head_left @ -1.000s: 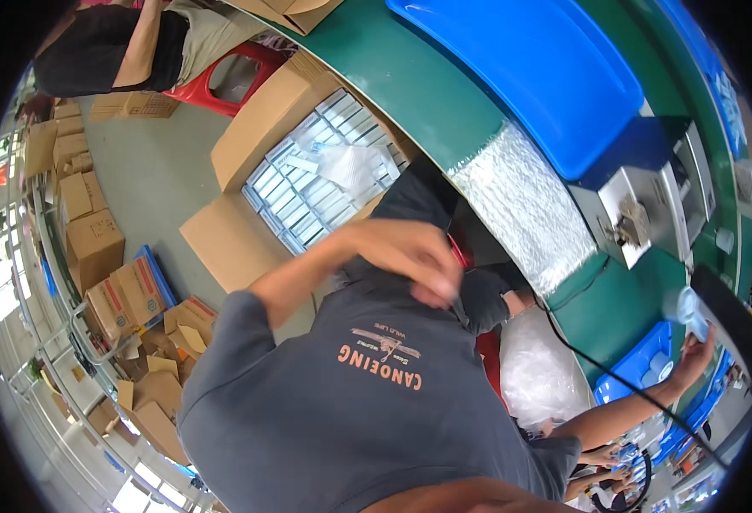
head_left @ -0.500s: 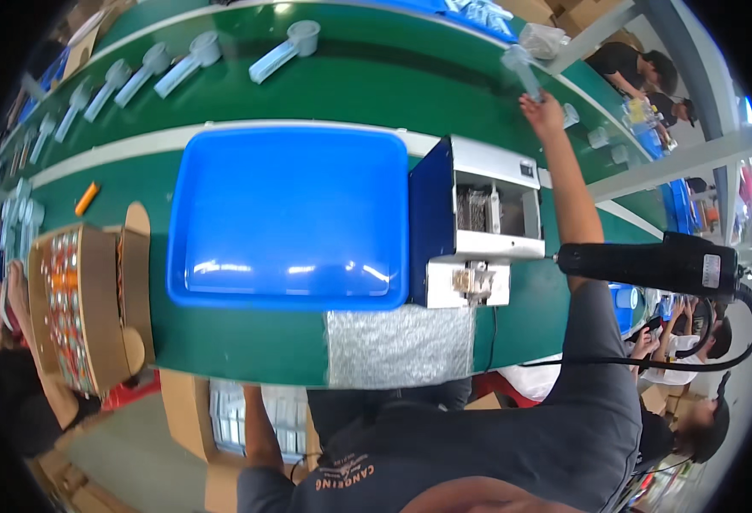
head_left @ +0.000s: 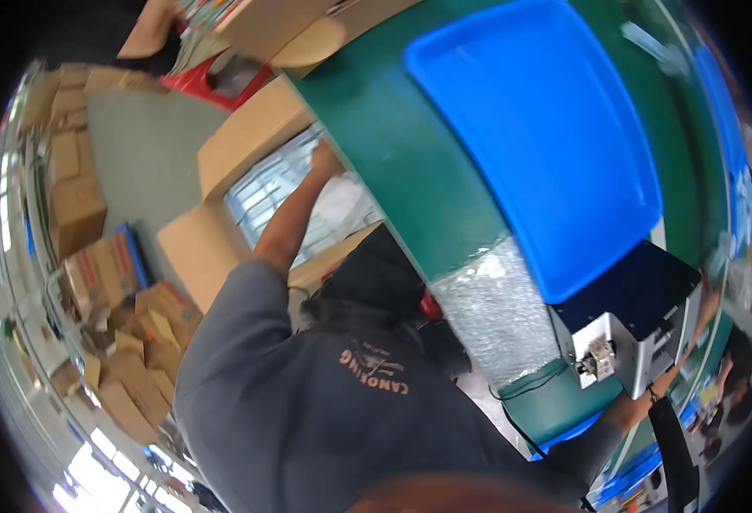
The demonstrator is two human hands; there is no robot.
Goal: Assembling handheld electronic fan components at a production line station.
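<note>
My left hand reaches into an open cardboard carton beside the bench. Pale bluish plastic pieces fill the carton in rows, and a crumpled whitish plastic bag lies over part of them. That hand's fingers are blurred among the contents near the table edge. My right arm stretches past a bench machine with a dark side and a silver front. Beyond it my right hand is partly hidden and smeared. A blurred translucent piece lies near that hand.
An empty-looking blue tray rests on the green table. Bubble wrap lies at the table's near edge. A black power screwdriver hangs by the machine. A red stool and stacked cartons stand on the floor.
My view has swung left and down toward the carton. My right hand, earlier at a clear long-handled scoop on the far strip, now shows behind the machine. My left hand remains at the carton.
</note>
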